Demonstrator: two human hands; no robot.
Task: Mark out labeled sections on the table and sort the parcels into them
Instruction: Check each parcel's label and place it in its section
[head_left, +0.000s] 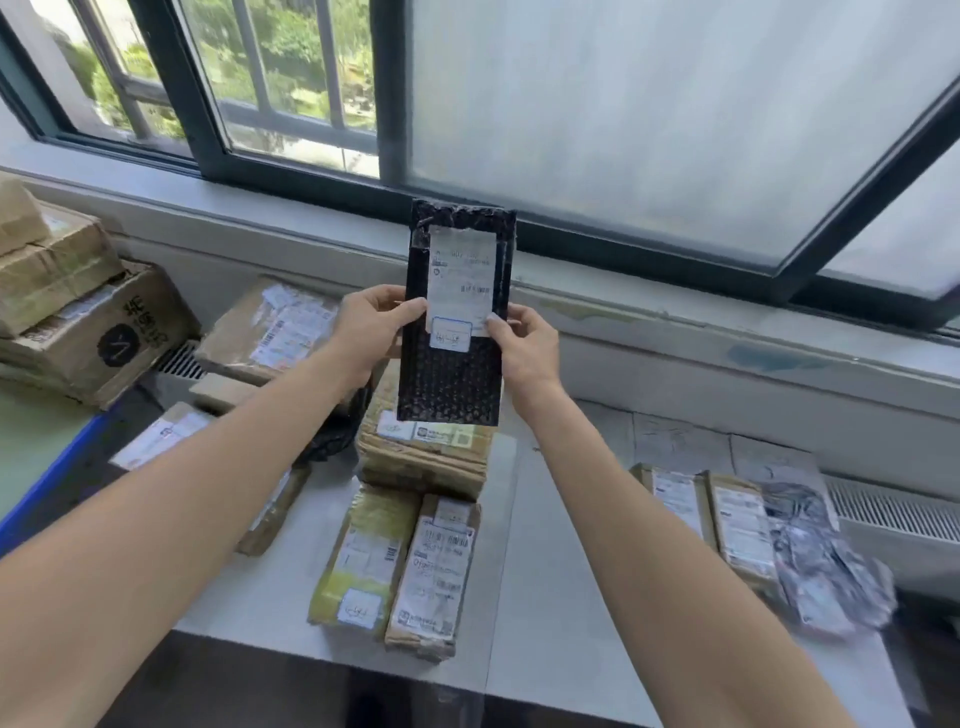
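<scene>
We hold the black bubble parcel (451, 376) up above the table (550, 545), standing tall. Our left hand (371, 327) pinches its left edge and our right hand (524, 348) pinches its right edge, with both thumbs on its white label (460, 280). Brown parcels (431, 566) lie on the table.

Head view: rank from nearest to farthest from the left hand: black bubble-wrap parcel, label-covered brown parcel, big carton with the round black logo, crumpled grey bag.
1. Black bubble-wrap parcel: gripped by the left hand.
2. Label-covered brown parcel: just left of it.
3. Big carton with round black logo: far left.
4. Crumpled grey bag: far right.
</scene>
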